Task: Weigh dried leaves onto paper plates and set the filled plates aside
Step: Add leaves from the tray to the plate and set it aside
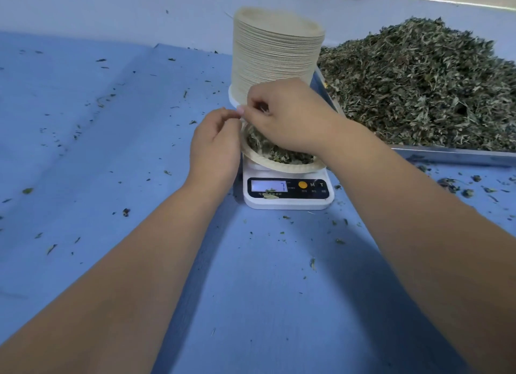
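A paper plate (282, 165) holding dried leaves (282, 153) sits on a small white digital scale (290, 192), whose display reads 7. My left hand (215, 147) is at the plate's left rim, its curled fingers on the rim's far side. My right hand (290, 119) hovers over the plate with fingertips pinched together; a few leaf bits seem to be between them. A tall stack of empty paper plates (276, 49) stands just behind the scale.
A metal tray (458, 153) heaped with dried leaves (424, 86) lies at the right. The blue table (111, 150) has leaf crumbs scattered over it. A pale wall rises behind the table.
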